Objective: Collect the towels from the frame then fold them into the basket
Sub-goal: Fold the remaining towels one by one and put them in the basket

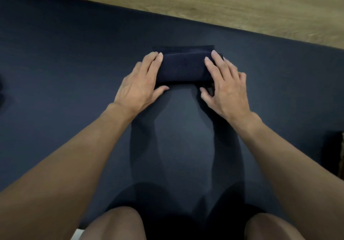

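A dark navy towel (184,66), folded into a small thick rectangle, lies on a dark blue mat (74,68) in front of me. My left hand (141,83) rests flat on the towel's left end, fingers straight, with the thumb at its near edge. On the right end lies my right hand (225,83), fingers straight and the thumb tucked against the near right corner. Neither the frame nor the basket is clearly in view.
Wood-look floor (223,3) runs beyond the mat's far edge. A dark object with a woven brown edge (341,158) sits at the right border, and another dark shape (1,94) at the left border. My knees (115,225) are at the bottom.
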Tool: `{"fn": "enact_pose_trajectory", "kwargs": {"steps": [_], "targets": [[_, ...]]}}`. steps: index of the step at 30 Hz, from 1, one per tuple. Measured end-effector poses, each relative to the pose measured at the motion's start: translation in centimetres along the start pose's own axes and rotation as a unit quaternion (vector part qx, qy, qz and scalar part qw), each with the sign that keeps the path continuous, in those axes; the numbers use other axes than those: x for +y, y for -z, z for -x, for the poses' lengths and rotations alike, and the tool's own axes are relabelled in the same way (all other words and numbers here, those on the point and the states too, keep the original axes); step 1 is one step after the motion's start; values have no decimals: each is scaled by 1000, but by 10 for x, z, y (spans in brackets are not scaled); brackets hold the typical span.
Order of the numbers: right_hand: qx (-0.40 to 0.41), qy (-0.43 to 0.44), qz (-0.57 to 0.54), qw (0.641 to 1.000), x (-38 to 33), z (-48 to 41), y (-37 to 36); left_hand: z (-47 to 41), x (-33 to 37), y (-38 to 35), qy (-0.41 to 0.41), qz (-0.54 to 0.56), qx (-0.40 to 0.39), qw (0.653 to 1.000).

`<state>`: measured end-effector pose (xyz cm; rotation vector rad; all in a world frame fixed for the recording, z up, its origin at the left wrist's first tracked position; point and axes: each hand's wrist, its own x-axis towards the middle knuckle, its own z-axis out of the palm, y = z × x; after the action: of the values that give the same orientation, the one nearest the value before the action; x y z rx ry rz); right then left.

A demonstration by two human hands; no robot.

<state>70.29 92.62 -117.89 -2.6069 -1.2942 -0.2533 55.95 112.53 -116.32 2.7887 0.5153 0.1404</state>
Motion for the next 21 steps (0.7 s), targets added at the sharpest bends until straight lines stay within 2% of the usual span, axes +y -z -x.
{"fn": "enact_pose_trajectory", "kwargs": {"steps": [3,6,9,11,13,14,15,16,18,21], "targets": [[-64,-11,12,998,3,-15,8,-16,2,4,6,-22,-1,1000],[-137,-16,14,990,9,-53,14,-37,2,14,71,81,-27,994],[-172,-35,-35,984,11,-85,19,-54,-4,25,135,174,-49,974],[-192,-51,-68,978,10,-96,27,-61,-9,29,183,245,-44,951],[-206,-75,-138,966,10,-96,40,-62,-8,36,254,347,-27,902],[-210,-96,-189,954,11,-92,48,-62,-6,39,280,381,-14,881],[-212,-123,-245,938,11,-84,58,-60,0,43,291,389,-9,874],[-208,-156,-303,917,11,-75,66,-58,9,45,292,368,-13,883],[-179,-236,-420,858,10,-49,78,-50,27,48,306,316,-17,898],[-102,-349,-529,767,1,-12,95,-36,61,56,361,290,-7,886]]}}
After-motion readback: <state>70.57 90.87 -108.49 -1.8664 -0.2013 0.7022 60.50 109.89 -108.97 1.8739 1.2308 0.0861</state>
